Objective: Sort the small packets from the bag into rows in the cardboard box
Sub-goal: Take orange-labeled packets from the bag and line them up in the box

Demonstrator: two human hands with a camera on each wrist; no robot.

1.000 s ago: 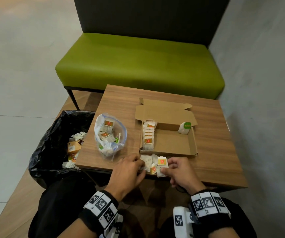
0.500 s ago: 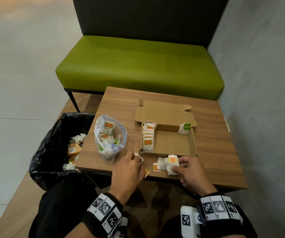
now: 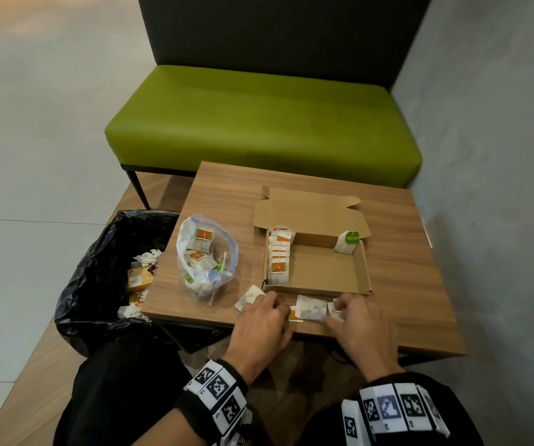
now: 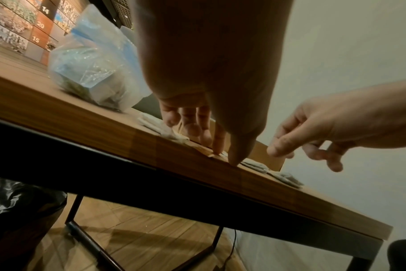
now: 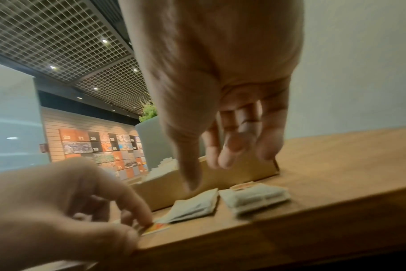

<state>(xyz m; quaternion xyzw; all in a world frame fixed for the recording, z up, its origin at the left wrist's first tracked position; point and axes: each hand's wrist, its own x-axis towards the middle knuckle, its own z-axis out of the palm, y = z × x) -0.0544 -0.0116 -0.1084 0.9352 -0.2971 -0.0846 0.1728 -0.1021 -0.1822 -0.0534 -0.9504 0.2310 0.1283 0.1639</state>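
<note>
two loose packets point(image 5: 195, 205) flat on desk point(image 3: 400, 284) edge, just ahead of right hand point(image 3: 360, 323), fingers slack, empty; left hand point(image 3: 260, 320) pinching tag point(image 5: 156, 228) beside; box point(image 3: 363, 268) just beyond.

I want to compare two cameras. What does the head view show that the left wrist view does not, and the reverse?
Only the head view shows the inside of the cardboard box, with its row of packets along the left wall, the green-tagged packet, the bin and the green bench.

Only the left wrist view shows the table's underside and legs.

Both show the plastic bag, the left hand, the right hand and the loose packets.
</note>
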